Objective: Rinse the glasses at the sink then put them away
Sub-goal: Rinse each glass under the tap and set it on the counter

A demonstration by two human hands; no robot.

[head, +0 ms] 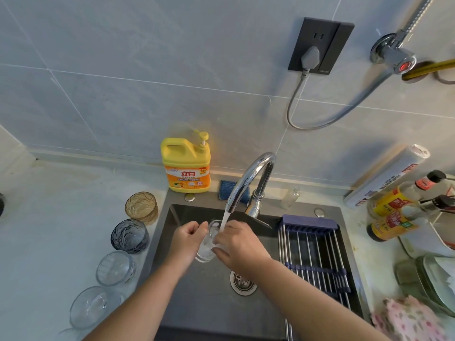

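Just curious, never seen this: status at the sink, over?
Left grip, right grip: both hold glass. Glass under running tap, over sink. Other glasses wait left. Nothing blocking.

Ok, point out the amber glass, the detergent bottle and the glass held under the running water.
amber glass (140, 207): head view, on its ribbed side wall.
detergent bottle (189, 179): head view, on the orange label.
held glass (206, 249): head view, on its clear lower wall.

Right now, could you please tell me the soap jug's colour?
Soap jug: yellow, orange label; head view.
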